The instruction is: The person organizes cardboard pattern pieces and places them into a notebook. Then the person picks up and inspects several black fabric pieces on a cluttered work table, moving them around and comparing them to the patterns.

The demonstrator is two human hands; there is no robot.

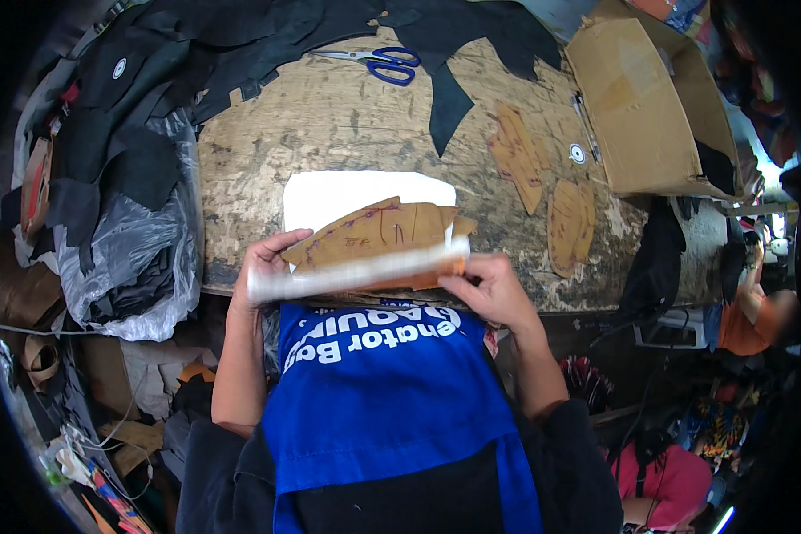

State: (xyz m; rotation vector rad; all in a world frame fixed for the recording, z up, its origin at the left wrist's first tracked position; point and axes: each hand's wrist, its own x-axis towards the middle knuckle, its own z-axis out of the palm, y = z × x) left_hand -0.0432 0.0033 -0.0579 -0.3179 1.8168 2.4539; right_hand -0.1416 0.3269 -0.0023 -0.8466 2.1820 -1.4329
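At the near edge of the table, my left hand (269, 263) grips the left end of a white sheet's raised edge (356, 277), which is smeared by motion. The fingers of my right hand (494, 287) pinch together at its right end, beside an orange-brown edge. Just behind the raised edge lie brown pattern pieces (351, 238) with dark pen lines, overlapping one another. Under and beyond them a white sheet (365, 189) rests on the wood; I cannot tell whether the raised edge belongs to it.
Blue-handled scissors (390, 64) lie at the back near black leather pieces (472, 36). More brown patterns (570, 227) lie on the right of the wooden table (267, 133), before a cardboard box (632, 107). A clear plastic bag (142, 285) of black scraps hangs at the left edge.
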